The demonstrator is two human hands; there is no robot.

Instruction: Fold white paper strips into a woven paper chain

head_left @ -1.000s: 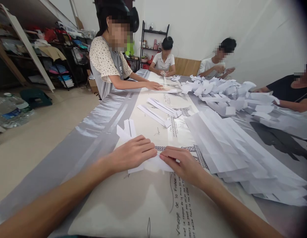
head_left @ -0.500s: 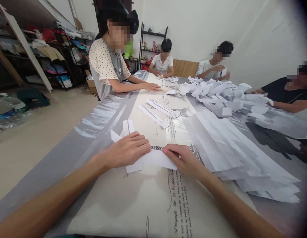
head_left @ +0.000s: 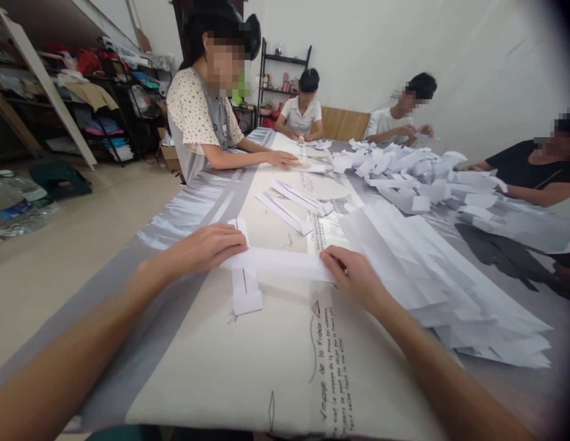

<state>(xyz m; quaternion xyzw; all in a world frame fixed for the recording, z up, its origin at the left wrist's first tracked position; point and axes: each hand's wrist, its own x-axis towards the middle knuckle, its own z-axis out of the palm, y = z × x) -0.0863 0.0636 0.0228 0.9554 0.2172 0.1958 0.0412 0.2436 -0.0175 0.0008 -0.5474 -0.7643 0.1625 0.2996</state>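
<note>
A long folded white paper strip lies crosswise on the table in front of me. My left hand rests flat on its left end, fingers stretched out and pressing down. My right hand pinches the strip's right end, fingers curled over it. A second folded strip with a dark centre line lies under the first, pointing toward me.
A large pile of flat white paper strips lies to my right. Several folded strips lie farther up the printed tablecloth. A heap of folded pieces sits at the far right. Several other people sit around the table; shelves stand at left.
My hands have moved apart along the strip, left hand sliding left and right hand right, so the strip lies stretched out. The strip underneath has come into view.
</note>
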